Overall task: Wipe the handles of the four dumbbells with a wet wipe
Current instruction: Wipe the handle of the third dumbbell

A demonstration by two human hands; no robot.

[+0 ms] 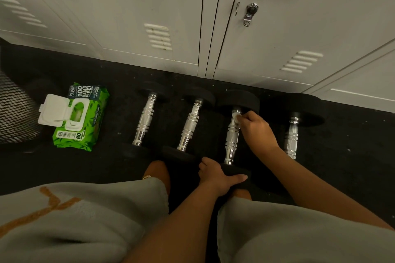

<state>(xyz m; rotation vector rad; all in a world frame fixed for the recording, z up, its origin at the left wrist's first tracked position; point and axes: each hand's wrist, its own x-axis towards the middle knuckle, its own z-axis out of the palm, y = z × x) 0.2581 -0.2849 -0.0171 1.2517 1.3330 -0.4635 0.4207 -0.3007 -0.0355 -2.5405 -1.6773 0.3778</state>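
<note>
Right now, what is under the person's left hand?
The left hand rests on the near black end weight of the third dumbbell; the part beneath the palm is covered. Further up, the right hand presses a wet wipe on its handle.

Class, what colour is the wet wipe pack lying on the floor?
Bright green with a leaf print and a white flip lid, seen in the head view: wet wipe pack.
</note>
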